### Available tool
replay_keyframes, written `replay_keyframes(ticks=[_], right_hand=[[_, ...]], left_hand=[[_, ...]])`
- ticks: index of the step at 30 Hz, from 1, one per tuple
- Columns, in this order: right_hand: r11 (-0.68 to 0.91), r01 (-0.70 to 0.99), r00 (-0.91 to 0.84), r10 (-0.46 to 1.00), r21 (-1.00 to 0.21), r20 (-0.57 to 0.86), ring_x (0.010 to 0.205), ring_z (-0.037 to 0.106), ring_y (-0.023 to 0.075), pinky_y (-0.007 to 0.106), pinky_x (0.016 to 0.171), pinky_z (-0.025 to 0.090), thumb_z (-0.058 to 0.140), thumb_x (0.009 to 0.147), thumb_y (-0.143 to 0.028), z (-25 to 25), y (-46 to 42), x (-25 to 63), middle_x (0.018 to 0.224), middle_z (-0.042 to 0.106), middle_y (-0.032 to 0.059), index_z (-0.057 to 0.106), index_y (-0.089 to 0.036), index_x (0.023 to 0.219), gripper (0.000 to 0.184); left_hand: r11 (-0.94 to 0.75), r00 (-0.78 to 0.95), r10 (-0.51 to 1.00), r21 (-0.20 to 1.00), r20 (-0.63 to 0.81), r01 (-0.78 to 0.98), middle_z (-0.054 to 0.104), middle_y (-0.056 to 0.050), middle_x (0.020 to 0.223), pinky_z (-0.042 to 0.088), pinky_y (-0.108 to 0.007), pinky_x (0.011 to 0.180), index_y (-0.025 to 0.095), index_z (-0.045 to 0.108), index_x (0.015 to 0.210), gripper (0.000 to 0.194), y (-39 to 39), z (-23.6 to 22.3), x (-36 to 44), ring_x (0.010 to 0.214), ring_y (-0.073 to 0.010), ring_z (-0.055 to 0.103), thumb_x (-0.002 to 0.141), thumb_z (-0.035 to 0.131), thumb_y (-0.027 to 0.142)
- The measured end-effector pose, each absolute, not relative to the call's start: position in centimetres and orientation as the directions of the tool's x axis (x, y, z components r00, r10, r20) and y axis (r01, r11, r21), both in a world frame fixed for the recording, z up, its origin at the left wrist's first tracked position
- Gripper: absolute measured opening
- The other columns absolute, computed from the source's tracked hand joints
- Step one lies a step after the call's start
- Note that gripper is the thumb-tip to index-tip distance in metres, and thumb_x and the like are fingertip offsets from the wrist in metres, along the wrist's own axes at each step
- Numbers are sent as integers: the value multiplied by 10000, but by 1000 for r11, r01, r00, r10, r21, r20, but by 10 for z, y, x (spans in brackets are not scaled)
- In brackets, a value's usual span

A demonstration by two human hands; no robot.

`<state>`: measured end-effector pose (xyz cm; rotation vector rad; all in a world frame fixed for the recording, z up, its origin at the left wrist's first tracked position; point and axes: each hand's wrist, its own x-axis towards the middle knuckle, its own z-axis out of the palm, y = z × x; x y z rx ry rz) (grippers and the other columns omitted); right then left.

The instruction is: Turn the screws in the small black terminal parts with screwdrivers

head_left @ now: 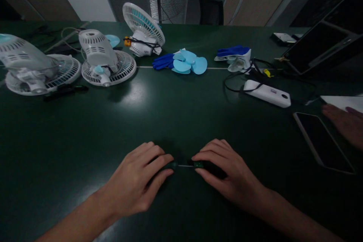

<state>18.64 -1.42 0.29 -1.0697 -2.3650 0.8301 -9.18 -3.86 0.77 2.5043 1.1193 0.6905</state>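
My left hand [138, 177] and my right hand [224, 170] rest near the front of the dark green table [170, 113], fingertips facing each other. Between them lies a small screwdriver [187, 165] with a thin metal shaft and dark green grips. My left fingers pinch one end of it. My right fingers curl round the dark handle at the other end. Farther back lie three small white desk fans [104, 60], [31, 68], [143, 30] and a loose light-blue fan blade [188, 62].
Blue gloves [234, 51] and another blue glove [163, 61] lie at mid-table. A white power bank [268, 93] with black cables sits right of centre. A dark phone [323, 141] lies at the right, beside another person's hand [344, 123]. A dark tablet [317, 47] leans at far right.
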Motion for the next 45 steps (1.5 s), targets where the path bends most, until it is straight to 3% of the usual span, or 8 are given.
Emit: replay_keyframes(ticks=[11, 17, 23, 40, 45], right_hand=[[492, 560, -602, 794, -666, 81, 973, 584, 205, 379, 820, 446, 666, 912, -219, 5, -11, 186, 1059, 673, 30, 677, -274, 1090, 186], [496, 562, -597, 797, -661, 91, 972, 589, 203, 386, 843, 440, 655, 919, -204, 3, -13, 186, 1055, 677, 29, 679, -273, 1083, 179], [514, 572, -591, 799, -640, 112, 955, 596, 209, 387, 826, 434, 667, 914, -213, 3, -15, 183, 1033, 686, 32, 686, -268, 1073, 169], [492, 572, -602, 796, -657, 72, 968, 588, 205, 395, 849, 410, 658, 925, -232, 6, -14, 184, 1048, 682, 25, 678, -274, 1067, 149], [498, 557, -607, 790, -665, 83, 966, 578, 202, 387, 837, 400, 663, 923, -224, 5, -13, 184, 1043, 678, 20, 675, -269, 1061, 145]], left_hand=[[-661, 554, 751, 420, 360, 622, 661, -85, 950, 530, -380, 737, 144, 653, 1131, 215, -38, 6, -91, 831, -209, 600, 957, 527, 156], [-691, 592, 723, 368, 356, 622, 676, -84, 957, 559, -392, 801, 138, 644, 1157, 220, -37, 6, -88, 854, -205, 624, 978, 522, 173], [-768, 610, 640, 355, 467, 534, 688, -97, 939, 571, -344, 737, 102, 617, 1195, 239, -39, 11, -83, 810, -191, 633, 1010, 504, 204], [-684, 534, 729, 443, 428, 579, 655, -82, 875, 542, -328, 651, 128, 672, 1097, 206, -41, 7, -84, 755, -183, 614, 941, 539, 153], [-695, 549, 718, 396, 427, 600, 671, -83, 907, 560, -343, 697, 129, 664, 1113, 201, -39, 6, -79, 792, -192, 632, 950, 551, 167]])
